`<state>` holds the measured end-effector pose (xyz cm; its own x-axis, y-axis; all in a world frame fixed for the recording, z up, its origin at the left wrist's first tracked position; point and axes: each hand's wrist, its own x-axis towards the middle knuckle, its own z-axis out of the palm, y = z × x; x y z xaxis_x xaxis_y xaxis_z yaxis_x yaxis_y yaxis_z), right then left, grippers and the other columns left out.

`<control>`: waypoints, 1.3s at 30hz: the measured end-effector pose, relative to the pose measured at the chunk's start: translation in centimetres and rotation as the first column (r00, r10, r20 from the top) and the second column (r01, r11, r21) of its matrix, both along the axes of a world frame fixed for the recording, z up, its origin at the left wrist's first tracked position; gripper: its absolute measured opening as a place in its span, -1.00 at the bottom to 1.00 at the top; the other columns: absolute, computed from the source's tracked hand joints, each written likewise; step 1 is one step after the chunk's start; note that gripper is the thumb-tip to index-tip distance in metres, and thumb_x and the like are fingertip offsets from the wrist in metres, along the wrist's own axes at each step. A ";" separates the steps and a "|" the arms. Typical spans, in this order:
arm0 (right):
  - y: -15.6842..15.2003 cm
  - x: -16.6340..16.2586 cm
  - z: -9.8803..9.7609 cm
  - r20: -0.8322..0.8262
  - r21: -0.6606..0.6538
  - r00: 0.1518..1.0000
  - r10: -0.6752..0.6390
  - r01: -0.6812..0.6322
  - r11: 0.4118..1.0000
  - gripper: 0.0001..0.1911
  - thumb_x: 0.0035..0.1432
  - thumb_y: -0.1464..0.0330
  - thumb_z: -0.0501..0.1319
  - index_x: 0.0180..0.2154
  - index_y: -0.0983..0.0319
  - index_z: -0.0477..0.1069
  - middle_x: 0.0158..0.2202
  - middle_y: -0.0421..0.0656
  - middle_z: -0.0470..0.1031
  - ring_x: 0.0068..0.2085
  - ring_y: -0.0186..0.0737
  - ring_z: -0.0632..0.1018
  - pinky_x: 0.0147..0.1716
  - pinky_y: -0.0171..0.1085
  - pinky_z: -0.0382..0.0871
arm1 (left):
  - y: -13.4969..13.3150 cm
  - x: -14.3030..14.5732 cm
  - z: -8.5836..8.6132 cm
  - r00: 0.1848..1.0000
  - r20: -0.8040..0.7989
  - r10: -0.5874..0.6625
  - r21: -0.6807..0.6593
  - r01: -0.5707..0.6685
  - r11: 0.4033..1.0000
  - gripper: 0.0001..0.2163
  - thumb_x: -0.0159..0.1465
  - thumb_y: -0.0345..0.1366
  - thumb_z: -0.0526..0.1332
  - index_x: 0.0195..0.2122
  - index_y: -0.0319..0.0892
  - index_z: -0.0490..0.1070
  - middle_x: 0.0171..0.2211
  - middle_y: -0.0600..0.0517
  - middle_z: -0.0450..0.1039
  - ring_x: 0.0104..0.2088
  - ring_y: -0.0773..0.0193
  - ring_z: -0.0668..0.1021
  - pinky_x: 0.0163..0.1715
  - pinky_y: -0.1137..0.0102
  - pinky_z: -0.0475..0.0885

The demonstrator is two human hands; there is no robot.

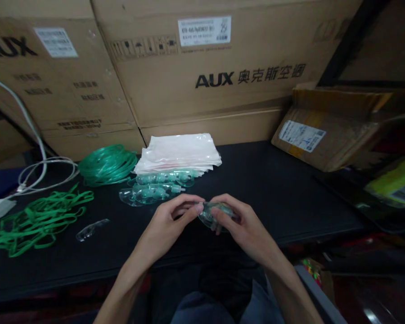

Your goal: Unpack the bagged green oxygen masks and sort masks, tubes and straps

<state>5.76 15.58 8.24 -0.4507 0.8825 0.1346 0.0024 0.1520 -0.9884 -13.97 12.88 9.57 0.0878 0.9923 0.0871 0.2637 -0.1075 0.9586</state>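
Note:
Near the table's front edge I hold a clear, green-tinted oxygen mask point(207, 218) between both hands. My left hand point(178, 213) is closed, thumb and fingertips pinching at the mask's left edge. Around its right side wraps my right hand point(234, 215), the thumb lying across the top. The fingers cover much of the mask, so its fine parts are hidden. Beyond my left hand lie several more clear oxygen masks point(150, 192) with green connectors, nested in rows. Behind those is a stack of white pouches point(182, 153).
Left on the black table point(256, 180) are coiled green tubing point(104, 164), tangled green elastic straps point(43, 220), a clear plastic piece point(92, 229) and a white cable point(37, 135). Large cardboard cartons point(205, 103) wall the back. A smaller carton point(324, 130) leans at the right.

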 end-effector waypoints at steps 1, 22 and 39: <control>0.0 0.0 0.1 -0.005 0.001 1.000 0.009 -0.009 1.000 -0.72 0.31 0.12 0.23 -0.20 0.21 0.48 -0.42 -0.23 0.49 -0.42 -0.30 0.50 -0.39 -0.32 0.41 | 0.0 0.0 0.1 1.000 0.025 -0.013 -0.027 0.014 1.000 -0.74 0.29 -0.10 0.32 -0.10 -0.12 0.60 -0.16 0.00 0.63 -0.11 0.15 0.62 -0.03 0.34 0.49; 0.4 0.3 -0.7 -0.053 -0.017 0.995 0.082 -0.083 0.996 -0.63 0.34 0.06 0.21 -0.15 0.24 0.54 -0.36 -0.14 0.55 -0.39 -0.24 0.54 -0.37 -0.27 0.47 | 0.0 0.6 -0.4 0.984 0.164 0.071 -0.102 -0.055 0.993 -0.72 0.14 -0.12 0.46 -0.19 -0.17 0.63 -0.26 -0.04 0.69 -0.22 0.14 0.69 -0.13 0.34 0.57; 0.3 -0.3 -0.7 -0.035 -0.024 0.999 0.027 -0.028 0.999 -0.62 0.29 0.06 0.21 -0.26 0.27 0.52 -0.51 -0.18 0.51 -0.50 -0.27 0.53 -0.51 -0.33 0.41 | -0.5 0.7 -0.1 0.990 0.138 0.032 -0.034 -0.028 0.999 -0.74 0.20 -0.08 0.41 -0.24 -0.16 0.63 -0.23 -0.05 0.68 -0.17 0.11 0.68 -0.08 0.29 0.55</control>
<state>5.50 15.85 7.52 -0.4705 0.8729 0.1292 -0.0355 0.1276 -0.9912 -13.28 12.38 9.47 0.0474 0.9968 0.0647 0.1313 -0.0704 0.9888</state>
